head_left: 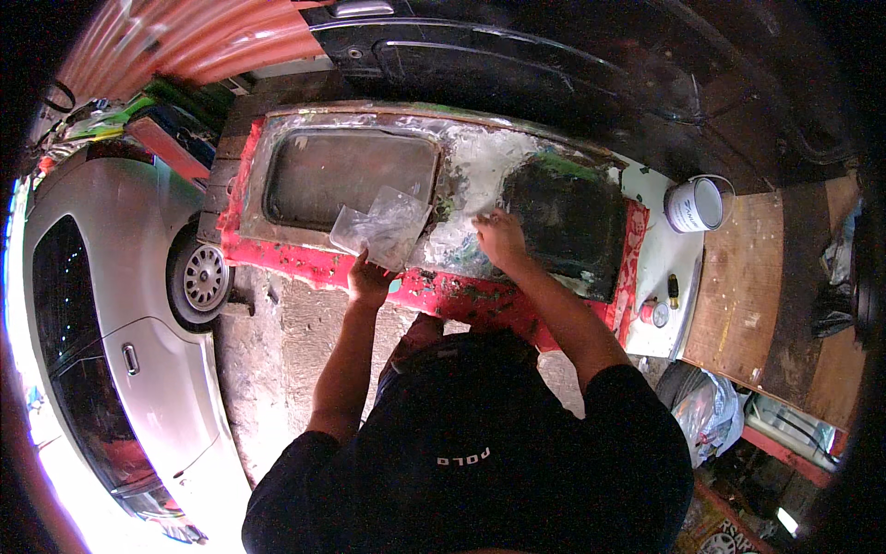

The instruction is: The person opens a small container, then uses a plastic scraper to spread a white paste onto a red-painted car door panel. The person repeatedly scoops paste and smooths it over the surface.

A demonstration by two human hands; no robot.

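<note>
1. Lying across a red cover (295,265), the panel (452,166) looks partway done: pale coating (484,175) fills its middle; smoothing probably remains.
2. Over its near edge, a clear sheet (389,224) sits gripped in my left hand (371,280).
3. My right hand (501,237) curls beside the coating; whether it holds anything, I cannot tell.

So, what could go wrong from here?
The clear plastic might slip, since the left hand seems to hold it only near its lower edge. The right hand could smear the pale coating on the panel if that is wet, which I can't tell. The dark bottle beyond the panel's right end could get knocked over if the right arm swings outward.
</note>
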